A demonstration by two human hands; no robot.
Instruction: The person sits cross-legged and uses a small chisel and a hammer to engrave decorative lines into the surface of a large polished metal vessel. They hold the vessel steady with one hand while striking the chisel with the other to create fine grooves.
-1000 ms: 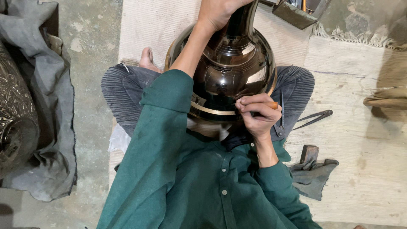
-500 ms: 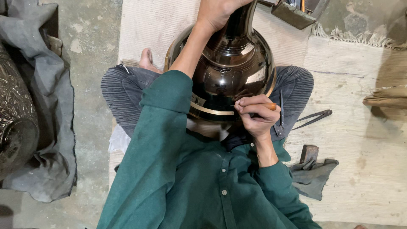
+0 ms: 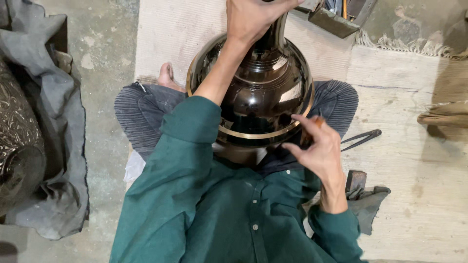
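Green shirt sleeves: nearest the camera, both arms reaching forward over crossed legs in grey ribbed trousers.

Right hand (image 3: 319, 148): near, at the lower right flank of the vase; fingers curled and pinched on a small brownish tool (image 3: 317, 122), only its tip visible, held against or just beside the brass band. What kind of tool it is cannot be told.

Dark metal vase (image 3: 265, 92): large, glossy, round-bellied, narrow neck pointing away from the person; rests on the lap between the knees, a thin brass-coloured band circling the widest part.

Left hand (image 3: 253, 17): farther off, closed around the vase's neck at the top edge of view, forearm crossing the vase's body.

Bare foot (image 3: 166, 78): left of the vase, on the pale mat (image 3: 390, 160).

Hammer head (image 3: 356, 180): right of the person, on a grey rag (image 3: 370, 204).

Metal dividers (image 3: 363, 139): on the mat, just beyond the hammer.

Engraved metal vessel (image 3: 19, 141): far left, nested in grey cloth (image 3: 63, 122) on the concrete floor.

Tool tray (image 3: 341, 17): top, beyond the vase, partly cut off.
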